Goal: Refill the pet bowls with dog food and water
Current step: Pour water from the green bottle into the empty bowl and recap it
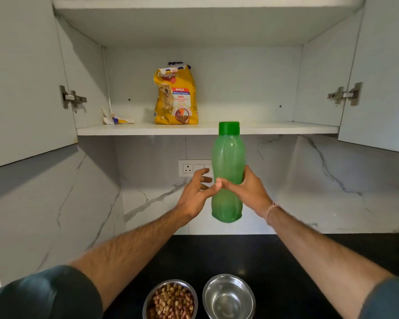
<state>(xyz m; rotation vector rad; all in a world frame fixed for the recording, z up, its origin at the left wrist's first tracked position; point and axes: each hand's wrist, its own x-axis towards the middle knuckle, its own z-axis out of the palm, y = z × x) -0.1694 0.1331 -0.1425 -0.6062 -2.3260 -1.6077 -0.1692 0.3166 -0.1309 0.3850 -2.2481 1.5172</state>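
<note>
Two hands are raised: the right hand (248,192) grasps the green bottle (228,155) at its middle, and the left hand (192,195) beside it is released, fingers spread. Below them stand the food bowl (171,282) and the steel bowl (228,298).

Both our arms extended forward. Our right hand (247,189) grips the bottle (228,155); our left hand (195,192), fingers spread, just beside.

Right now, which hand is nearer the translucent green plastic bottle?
Right. The right hand grips the green plastic bottle around its middle; the left hand is open just beside it, to its left.
</note>
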